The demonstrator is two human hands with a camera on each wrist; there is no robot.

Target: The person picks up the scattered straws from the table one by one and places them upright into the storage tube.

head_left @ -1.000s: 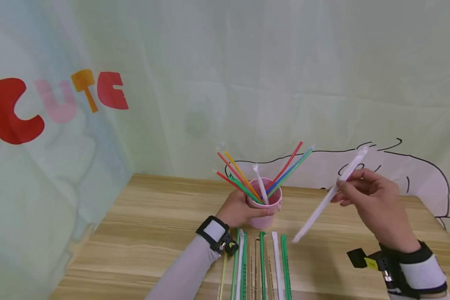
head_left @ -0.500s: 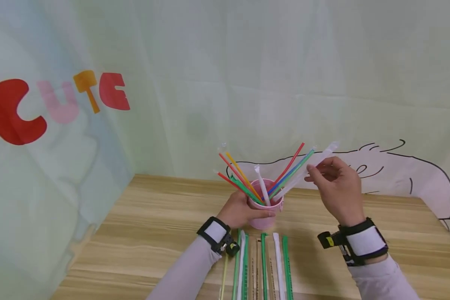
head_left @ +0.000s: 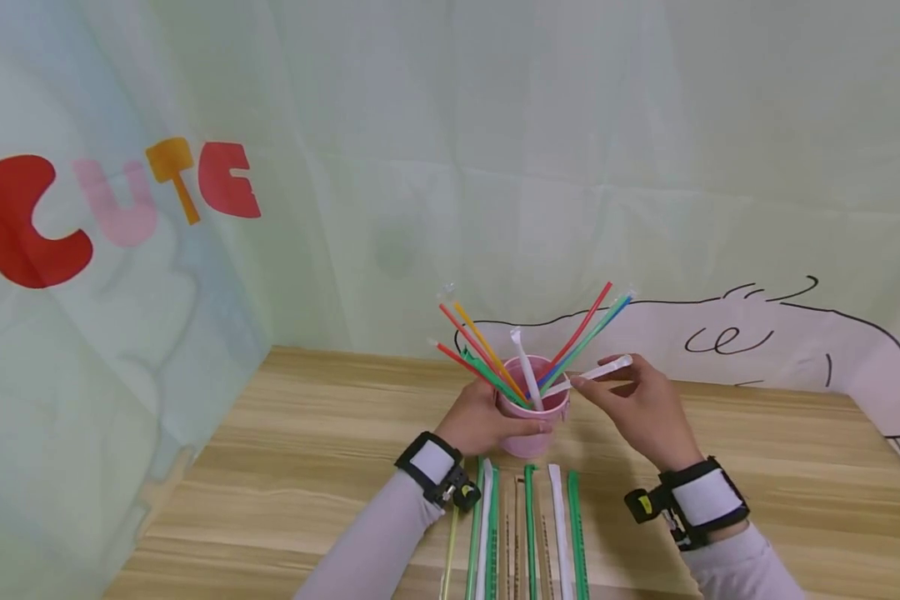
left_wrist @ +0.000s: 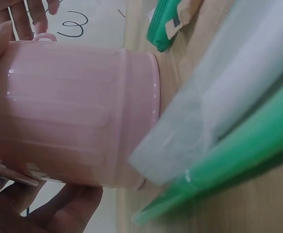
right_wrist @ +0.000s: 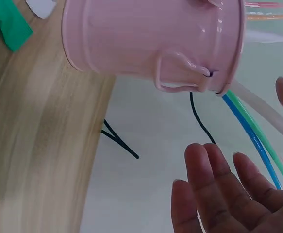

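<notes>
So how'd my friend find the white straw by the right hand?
On the wooden table, the left hand holds a pink bucket. A white straw leans out of it beside the right hand, flatter than the coloured straws; the bucket's other white straw stands nearly upright.

Big letters on the hanging cloth spell CUTE. Some green straws and brown straws have print too small to read

Pale, creased cloth hangs beyond a wooden table. Coloured letters at left read CUTE; a black-outlined white drawing spreads low at far right.
</notes>
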